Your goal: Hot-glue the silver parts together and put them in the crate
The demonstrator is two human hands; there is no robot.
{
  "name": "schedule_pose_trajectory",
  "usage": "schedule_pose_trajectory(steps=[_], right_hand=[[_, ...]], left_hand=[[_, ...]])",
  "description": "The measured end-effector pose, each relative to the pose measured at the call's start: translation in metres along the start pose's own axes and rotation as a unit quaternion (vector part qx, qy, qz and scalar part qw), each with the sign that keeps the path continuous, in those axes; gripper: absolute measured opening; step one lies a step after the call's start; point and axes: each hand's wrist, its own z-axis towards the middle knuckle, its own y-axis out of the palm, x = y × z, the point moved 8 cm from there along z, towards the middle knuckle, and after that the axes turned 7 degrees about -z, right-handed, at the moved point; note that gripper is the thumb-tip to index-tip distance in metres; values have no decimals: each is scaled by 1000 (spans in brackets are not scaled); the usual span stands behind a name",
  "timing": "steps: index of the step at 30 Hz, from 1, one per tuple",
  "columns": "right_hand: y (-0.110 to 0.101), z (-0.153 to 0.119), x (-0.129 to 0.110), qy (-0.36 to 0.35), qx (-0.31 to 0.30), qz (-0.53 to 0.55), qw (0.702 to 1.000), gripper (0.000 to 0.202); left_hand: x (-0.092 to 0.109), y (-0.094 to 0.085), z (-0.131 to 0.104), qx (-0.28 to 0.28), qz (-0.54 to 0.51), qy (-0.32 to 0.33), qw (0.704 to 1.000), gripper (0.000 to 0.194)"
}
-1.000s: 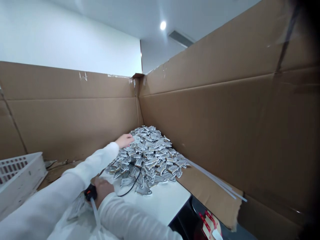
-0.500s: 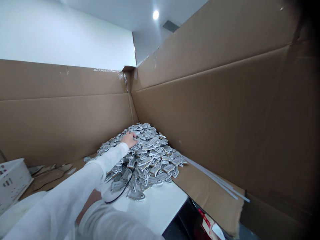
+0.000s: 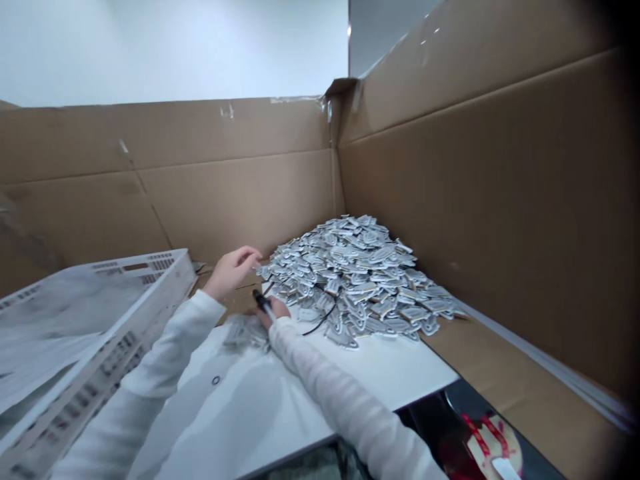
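My left hand (image 3: 233, 272) is raised just left of the pile of small grey metal parts (image 3: 350, 267). Its fingers are pressed together at the tips, and what is between them is too small to tell from the pile edge. Lower and to the right, my right hand (image 3: 274, 311) is wrapped round a pen-like tool (image 3: 261, 301) with a black end, pointing up and left. Next to this hand, several blurred grey parts (image 3: 245, 333) lie on the white surface (image 3: 225, 413). A black cord (image 3: 320, 323) comes out of the pile.
A white perforated crate (image 3: 173, 280) with whitish sheets inside stands at the left. Tall cardboard walls (image 3: 240, 180) enclose the back and right side. Near the bottom right lies a dark item with red-and-white tape (image 3: 480, 437). A small dark ring (image 3: 215, 381) is on the white surface.
The view has swung left and down. My left hand has moved off the pile to its left side. My right hand, hidden before, now shows with the pen-like tool.
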Motion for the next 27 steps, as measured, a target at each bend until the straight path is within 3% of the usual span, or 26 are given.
schedule_pose_trajectory(steps=[2,5,8,12,15,19,24,27], right_hand=[[-1,7,14,28,22,66,997,25],[-2,12,31,55,61,135,987,17],[-4,11,37,63,76,138,985,13],[-6,7,35,62,81,137,985,11],[-7,7,33,65,88,139,984,10],[-7,6,28,60,96,166,980,13],[-1,3,21,43,73,192,978,17],[3,1,18,41,51,193,979,16]], left_hand=[[-44,-17,-36,-16,60,-59,996,31],[-109,-5,-81,-113,171,-145,968,20],[-141,9,-105,-108,213,-190,952,15],[-137,14,-111,-63,177,-175,966,18],[-120,4,-108,-20,92,-126,988,21],[-105,-10,-106,35,8,-104,994,24],[-106,8,-104,-1,-129,-92,987,25],[-113,13,-105,9,-101,-114,988,17]])
